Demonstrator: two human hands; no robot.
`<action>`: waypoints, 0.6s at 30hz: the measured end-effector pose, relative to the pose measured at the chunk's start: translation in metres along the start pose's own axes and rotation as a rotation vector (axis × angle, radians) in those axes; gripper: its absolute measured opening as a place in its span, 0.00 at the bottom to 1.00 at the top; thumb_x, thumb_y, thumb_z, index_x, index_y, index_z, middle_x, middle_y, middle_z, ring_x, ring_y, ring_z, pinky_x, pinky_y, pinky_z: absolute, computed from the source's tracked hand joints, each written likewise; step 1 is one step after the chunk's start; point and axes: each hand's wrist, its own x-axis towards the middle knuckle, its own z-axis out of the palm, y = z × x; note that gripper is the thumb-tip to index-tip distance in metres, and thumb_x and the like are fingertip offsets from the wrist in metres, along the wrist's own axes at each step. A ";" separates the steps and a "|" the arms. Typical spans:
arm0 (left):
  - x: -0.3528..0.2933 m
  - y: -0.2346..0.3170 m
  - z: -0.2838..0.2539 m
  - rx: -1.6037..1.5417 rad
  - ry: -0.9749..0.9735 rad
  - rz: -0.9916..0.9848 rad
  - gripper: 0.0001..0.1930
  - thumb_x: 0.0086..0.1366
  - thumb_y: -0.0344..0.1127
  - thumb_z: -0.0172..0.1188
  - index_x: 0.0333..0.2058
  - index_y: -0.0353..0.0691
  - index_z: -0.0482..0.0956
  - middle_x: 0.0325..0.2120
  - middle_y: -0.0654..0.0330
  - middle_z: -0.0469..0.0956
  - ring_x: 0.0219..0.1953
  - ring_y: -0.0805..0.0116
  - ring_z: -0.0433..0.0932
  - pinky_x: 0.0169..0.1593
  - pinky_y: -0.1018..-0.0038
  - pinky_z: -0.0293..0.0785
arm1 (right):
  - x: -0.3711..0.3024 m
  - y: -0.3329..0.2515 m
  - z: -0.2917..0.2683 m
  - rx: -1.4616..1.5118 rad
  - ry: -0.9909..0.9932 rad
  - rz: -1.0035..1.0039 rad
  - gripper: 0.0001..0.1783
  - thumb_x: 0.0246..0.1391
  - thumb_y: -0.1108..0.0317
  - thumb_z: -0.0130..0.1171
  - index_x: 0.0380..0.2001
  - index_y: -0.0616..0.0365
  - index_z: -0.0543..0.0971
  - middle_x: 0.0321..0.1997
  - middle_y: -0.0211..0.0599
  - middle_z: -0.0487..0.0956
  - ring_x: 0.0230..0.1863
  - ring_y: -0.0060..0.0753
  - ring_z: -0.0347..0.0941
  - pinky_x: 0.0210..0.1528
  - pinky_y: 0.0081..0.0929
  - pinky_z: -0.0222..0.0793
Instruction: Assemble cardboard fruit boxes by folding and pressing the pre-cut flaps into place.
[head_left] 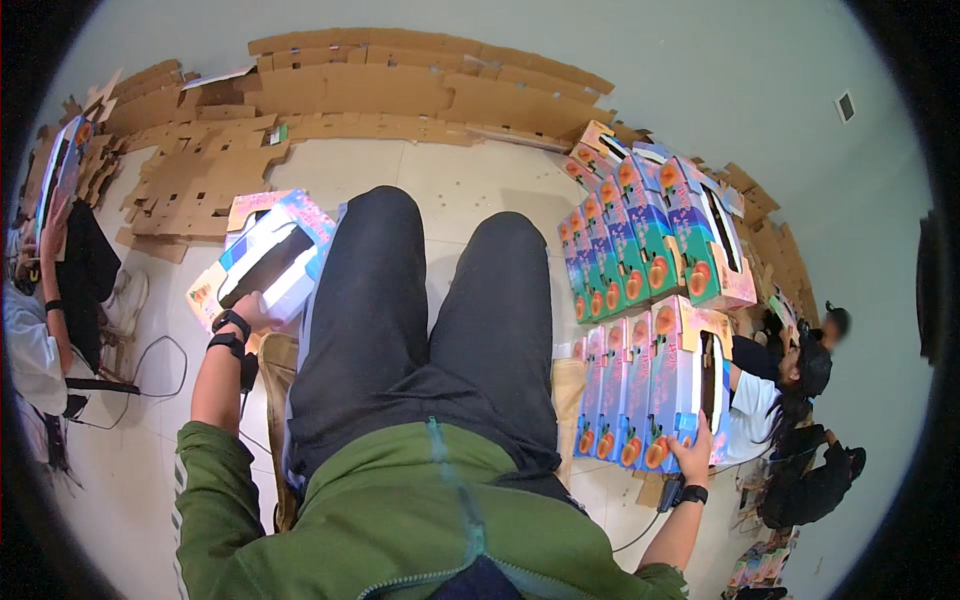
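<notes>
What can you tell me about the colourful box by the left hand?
The box is printed cardboard, mostly white and blue with pink and orange patches and a long dark opening across its top face. It lies tilted on the pale tiled floor, beside the person's left leg. The left hand grips its near edge. Flat brown cardboard sheets lie just beyond it.

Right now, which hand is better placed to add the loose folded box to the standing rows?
Left, probably: the left hand already holds the folded box. The right hand rests on the nearer row of boxes.
</notes>
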 end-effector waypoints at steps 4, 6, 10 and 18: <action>-0.007 0.011 0.011 0.103 0.106 -0.110 0.52 0.38 0.62 0.82 0.57 0.38 0.70 0.56 0.44 0.74 0.59 0.42 0.76 0.61 0.49 0.74 | -0.006 0.001 0.002 -0.090 0.028 -0.015 0.60 0.35 0.56 0.81 0.71 0.63 0.62 0.49 0.51 0.76 0.53 0.55 0.71 0.58 0.47 0.66; -0.008 0.015 0.017 0.120 0.103 -0.146 0.53 0.37 0.59 0.83 0.58 0.40 0.68 0.59 0.45 0.71 0.61 0.40 0.73 0.62 0.44 0.72 | -0.010 -0.002 0.003 -0.165 0.004 0.003 0.62 0.34 0.56 0.82 0.72 0.64 0.61 0.46 0.49 0.76 0.51 0.54 0.71 0.55 0.46 0.67; -0.008 0.012 0.027 0.017 0.181 -0.148 0.52 0.38 0.55 0.84 0.58 0.38 0.67 0.57 0.42 0.71 0.61 0.35 0.71 0.61 0.46 0.73 | -0.016 -0.009 0.012 -0.065 -0.194 0.177 0.67 0.33 0.54 0.81 0.74 0.64 0.55 0.51 0.54 0.75 0.56 0.57 0.69 0.59 0.48 0.65; -0.037 -0.006 -0.001 -0.199 0.554 0.176 0.43 0.35 0.50 0.83 0.47 0.33 0.71 0.44 0.43 0.73 0.48 0.42 0.75 0.53 0.57 0.75 | -0.020 -0.006 0.020 -0.207 -0.197 0.212 0.77 0.32 0.55 0.83 0.77 0.61 0.42 0.74 0.64 0.58 0.77 0.66 0.49 0.77 0.53 0.46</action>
